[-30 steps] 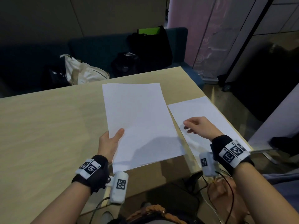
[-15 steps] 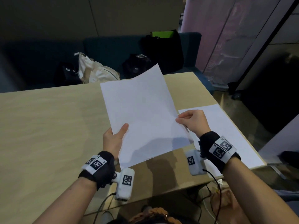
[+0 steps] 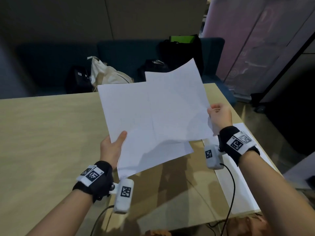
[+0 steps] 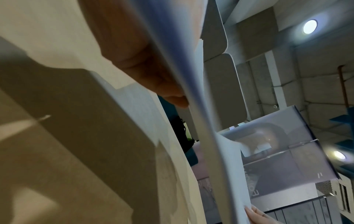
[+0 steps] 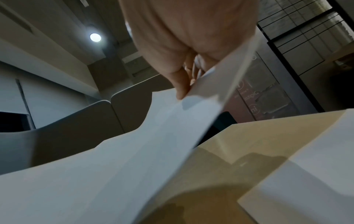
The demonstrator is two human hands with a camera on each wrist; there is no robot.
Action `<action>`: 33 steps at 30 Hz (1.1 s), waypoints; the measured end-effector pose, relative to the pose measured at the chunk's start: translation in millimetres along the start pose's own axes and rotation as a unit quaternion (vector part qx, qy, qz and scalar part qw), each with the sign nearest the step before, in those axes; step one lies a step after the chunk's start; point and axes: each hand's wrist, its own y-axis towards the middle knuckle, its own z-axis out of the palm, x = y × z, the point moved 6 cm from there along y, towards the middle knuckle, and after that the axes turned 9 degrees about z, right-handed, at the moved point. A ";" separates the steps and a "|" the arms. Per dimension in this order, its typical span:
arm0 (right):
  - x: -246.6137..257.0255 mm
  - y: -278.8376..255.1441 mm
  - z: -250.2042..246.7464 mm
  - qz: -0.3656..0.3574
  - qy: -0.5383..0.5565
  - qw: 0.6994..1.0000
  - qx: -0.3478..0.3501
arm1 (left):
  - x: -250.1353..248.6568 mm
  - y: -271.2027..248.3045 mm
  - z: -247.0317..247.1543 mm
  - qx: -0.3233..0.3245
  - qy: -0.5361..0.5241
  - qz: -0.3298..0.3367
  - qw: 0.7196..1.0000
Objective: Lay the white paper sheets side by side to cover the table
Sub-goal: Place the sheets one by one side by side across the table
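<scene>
My left hand [image 3: 113, 147] grips a stack of white paper sheets [image 3: 134, 123] by its near left edge, thumb on top, holding it above the wooden table [image 3: 42, 133]. My right hand [image 3: 219, 114] pinches the right edge of the top sheet [image 3: 180, 103] and draws it to the right off the stack, its far corner curling up. In the right wrist view the fingers [image 5: 182, 84] pinch that sheet's edge [image 5: 153, 151]. In the left wrist view the stack [image 4: 191, 91] runs edge-on past my fingers [image 4: 145, 60]. One single sheet [image 3: 238, 176] lies flat at the table's right edge.
A dark blue sofa [image 3: 127, 53] stands behind the table with a cream tote bag [image 3: 105, 75] and black bags [image 3: 180, 50] on it. A cable [image 3: 231, 193] hangs from my right wrist over the flat sheet. The table's left half shows bare wood.
The stack has been lifted off the table. My right hand left the flat sheet, took the top sheet's right edge and has pulled it rightward, partly off the stack.
</scene>
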 end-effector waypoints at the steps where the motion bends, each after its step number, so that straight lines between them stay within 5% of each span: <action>1: 2.7 10.8 1.3 0.003 -0.005 1.000 -0.011 | -2.0 3.9 -2.7 -0.007 0.006 0.002 1.000; 14: 5.6 109.9 31.5 0.037 -0.190 0.980 -0.038 | -16.7 44.8 -29.9 -0.086 0.024 0.018 0.996; 18: 2.1 111.3 40.1 0.005 -0.351 0.936 -0.021 | -12.5 46.2 -26.9 -0.085 0.026 0.007 0.996; 21: -5.8 90.2 70.9 -0.044 -0.430 0.897 0.097 | -5.8 44.3 -23.3 -0.080 0.022 -0.003 0.997; 26: -31.3 40.5 120.0 -0.094 -0.570 0.777 0.250 | 2.0 42.4 -19.7 -0.074 0.028 -0.018 0.997; 33: -42.0 50.7 113.2 -0.050 -0.580 0.776 0.244 | 3.0 41.9 -18.9 -0.072 0.026 -0.022 0.997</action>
